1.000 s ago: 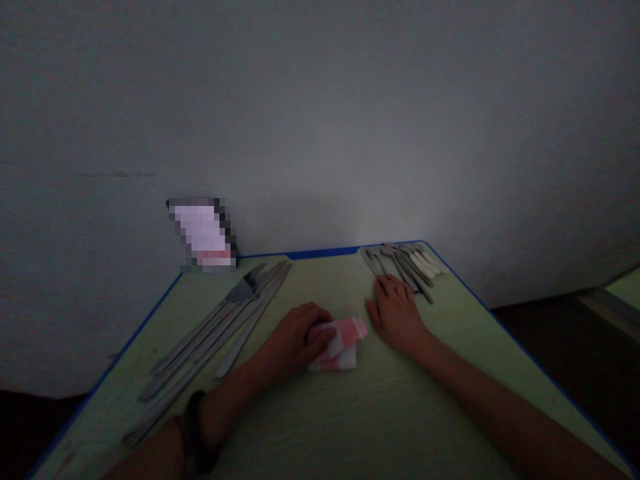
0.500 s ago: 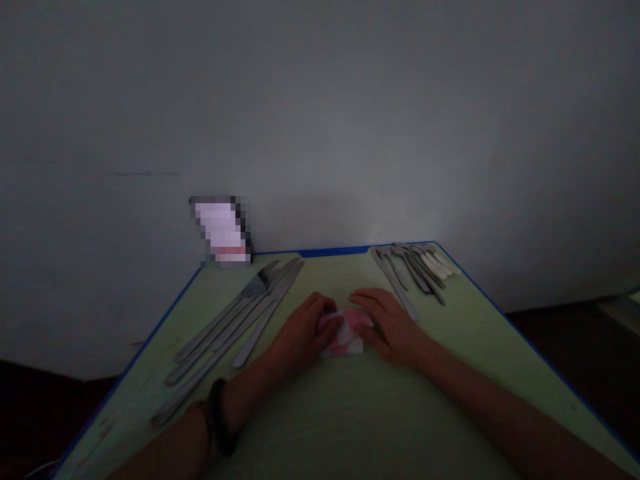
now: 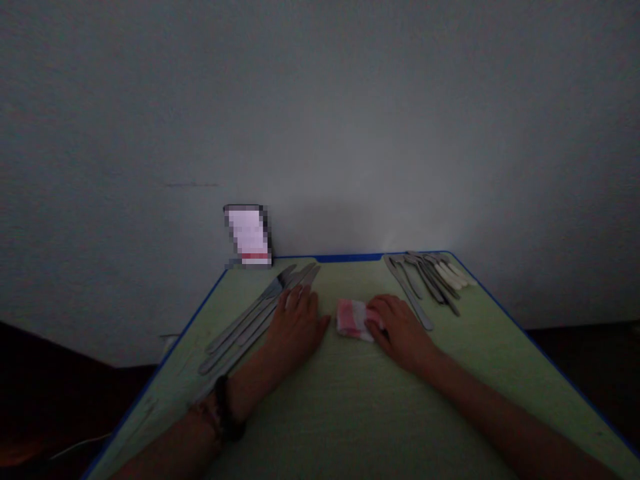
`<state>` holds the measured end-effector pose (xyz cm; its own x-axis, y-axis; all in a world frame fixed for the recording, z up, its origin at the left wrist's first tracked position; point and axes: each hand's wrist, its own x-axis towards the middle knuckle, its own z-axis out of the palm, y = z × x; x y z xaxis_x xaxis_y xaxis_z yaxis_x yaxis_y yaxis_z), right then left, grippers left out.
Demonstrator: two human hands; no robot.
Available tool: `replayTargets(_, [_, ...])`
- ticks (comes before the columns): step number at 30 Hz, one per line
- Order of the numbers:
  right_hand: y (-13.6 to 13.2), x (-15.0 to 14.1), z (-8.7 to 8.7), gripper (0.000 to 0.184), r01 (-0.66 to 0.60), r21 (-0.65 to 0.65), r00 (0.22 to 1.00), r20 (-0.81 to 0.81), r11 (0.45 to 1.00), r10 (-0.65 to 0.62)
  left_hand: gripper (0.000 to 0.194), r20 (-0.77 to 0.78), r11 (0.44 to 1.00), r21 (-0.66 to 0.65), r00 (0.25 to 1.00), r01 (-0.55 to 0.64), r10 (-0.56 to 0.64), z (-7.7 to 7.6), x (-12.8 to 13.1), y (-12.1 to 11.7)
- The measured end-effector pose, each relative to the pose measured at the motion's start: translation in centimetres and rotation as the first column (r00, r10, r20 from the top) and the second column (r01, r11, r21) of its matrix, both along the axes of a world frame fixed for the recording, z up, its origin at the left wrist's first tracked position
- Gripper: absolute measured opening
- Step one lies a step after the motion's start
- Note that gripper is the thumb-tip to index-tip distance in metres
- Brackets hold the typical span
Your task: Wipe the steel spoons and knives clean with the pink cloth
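A folded pink and white cloth (image 3: 353,318) lies at the middle of the table, its right end gripped under the fingers and thumb of my right hand (image 3: 400,330). My left hand (image 3: 297,323) is apart from the cloth. Its palm faces down over several metal table knives (image 3: 235,325), with fingers stretched forward and thumb out to the side. The hand covers part of the knives, and I see nothing gripped in it. The knives lie slanted side by side on the left, blades pointing away from me.
Several pieces of metal cutlery (image 3: 425,280), spoons among them, lie at the back right, some with white handles (image 3: 456,273). A blurred-out phone-like screen (image 3: 250,233) leans on the wall (image 3: 350,133) at the back left. The pale green table (image 3: 345,413) has a blue edge.
My left hand has let go of the cloth and moved left onto the knives. My right hand now grips the cloth alone. The view has shifted slightly.
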<state>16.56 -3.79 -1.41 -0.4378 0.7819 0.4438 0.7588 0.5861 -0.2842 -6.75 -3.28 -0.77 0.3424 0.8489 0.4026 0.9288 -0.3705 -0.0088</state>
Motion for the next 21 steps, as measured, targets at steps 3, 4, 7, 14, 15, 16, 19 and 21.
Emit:
replayTargets(3, [0.0, -0.1, 0.1, 0.025, 0.037, -0.009, 0.999, 0.003, 0.999, -0.037, 0.045, 0.009, 0.997, -0.077, 1.000, 0.005, -0.004, -1.3, -0.2, 0.2])
replayTargets(4, [0.0, -0.1, 0.1, 0.025, 0.042, -0.013, 0.999, 0.004, 0.999, -0.042, 0.047, 0.012, 0.995, -0.094, 1.000, 0.014, -0.013, -1.5, -0.2, 0.2])
replayTargets(7, [0.0, -0.1, 0.3, 0.024, 0.042, -0.029, 0.999, 0.001, 0.999, -0.042, 0.049, 0.029, 0.993, -0.108, 0.999, 0.038, -0.035, -1.7, -0.1, 0.3])
replayTargets(14, [0.1, 0.0, 0.2, 0.026, 0.016, -0.061, 0.999, -0.032, 0.998, -0.018, 0.046, 0.067, 0.984, -0.126, 0.990, 0.130, -0.122, -1.6, 0.0, 0.5])
replayTargets(15, [0.1, 0.0, 0.1, 0.027, 0.007, -0.058, 1.000, -0.030, 0.998, -0.008, 0.045, 0.063, 0.982, -0.130, 0.990, 0.136, -0.129, -1.6, 0.0, 0.5])
replayTargets(16, [0.2, 0.1, 0.0, 0.030, -0.003, -0.051, 1.000, -0.024, 0.999, 0.002, 0.045, 0.058, 0.981, -0.135, 0.990, 0.139, -0.132, -1.6, 0.0, 0.6])
replayTargets(19, [0.2, 0.2, -0.2, 0.038, -0.021, -0.030, 1.000, 0.001, 0.999, 0.021, 0.045, 0.050, 0.980, -0.139, 0.990, 0.141, -0.135, -1.5, -0.1, 0.5])
replayTargets(21, [0.2, 0.2, -0.3, 0.040, -0.017, -0.029, 1.000, 0.012, 0.999, 0.017, 0.044, 0.049, 0.983, -0.126, 0.990, 0.134, -0.129, -1.5, -0.1, 0.4])
